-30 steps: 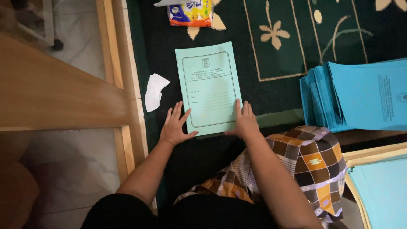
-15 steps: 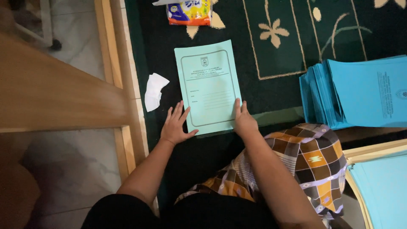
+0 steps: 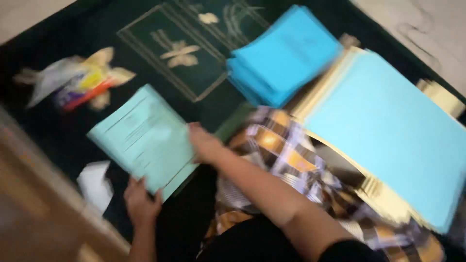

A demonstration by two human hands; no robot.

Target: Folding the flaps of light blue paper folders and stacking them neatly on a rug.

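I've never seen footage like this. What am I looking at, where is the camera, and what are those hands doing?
No machine here: a person wears a camera on the head, looking down at their own two bare hands, so the blurred picture is their view. They sit on a dark green patterned carpet. The left hand and right hand rest on the edges of a pale green printed booklet. Nearby lie a stack of blue booklets, a large light blue pile, a colourful packet and crumpled white paper.
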